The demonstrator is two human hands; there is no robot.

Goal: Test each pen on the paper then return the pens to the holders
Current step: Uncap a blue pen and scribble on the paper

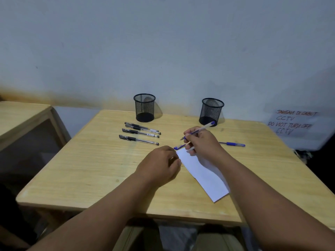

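Note:
My right hand (201,142) grips an uncapped blue pen (204,128), tip pointing left just above the far end of the white paper (204,173). A second blue pen (179,146) pokes out under the same hand's fingers. My left hand (159,165) rests on the paper's left corner with fingers curled, pressing the paper down. Another blue pen (233,144) lies on the table to the right. Several black pens (139,133) lie side by side on the left. Two black mesh holders (144,107) (211,111) stand empty at the back.
The wooden table (101,169) stands against a pale wall. A second wooden table (21,116) sits to the left. A handwritten paper notice (293,124) hangs at the right, next to the table's far right corner.

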